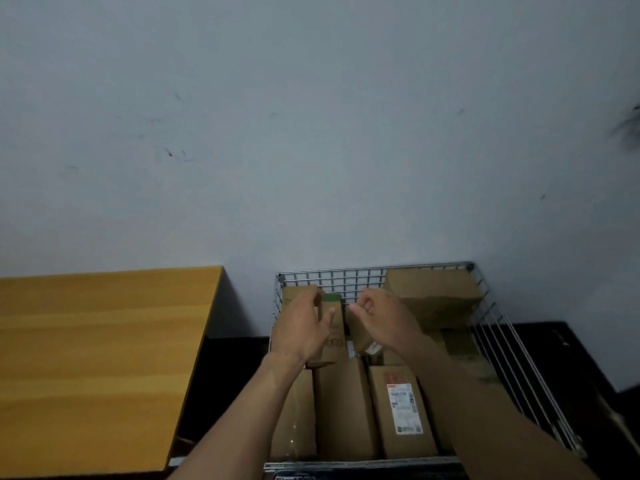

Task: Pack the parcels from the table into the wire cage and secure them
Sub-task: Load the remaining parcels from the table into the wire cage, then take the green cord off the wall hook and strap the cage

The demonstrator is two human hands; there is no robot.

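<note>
Toward 12 o'clock inside the wire cage (346,282), left hand (301,330) grips the green-topped carton (334,341) by its narrow sides, likely light and stiff, right hand (384,320) at 3 o'clock loosely curled, empty.

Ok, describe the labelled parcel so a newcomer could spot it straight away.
Find the wire cage right of the wooden table. In its nearest row of brown parcels, take the third from the left, the labelled parcel. Alone in that row, it carries a white label with red print above.
</note>
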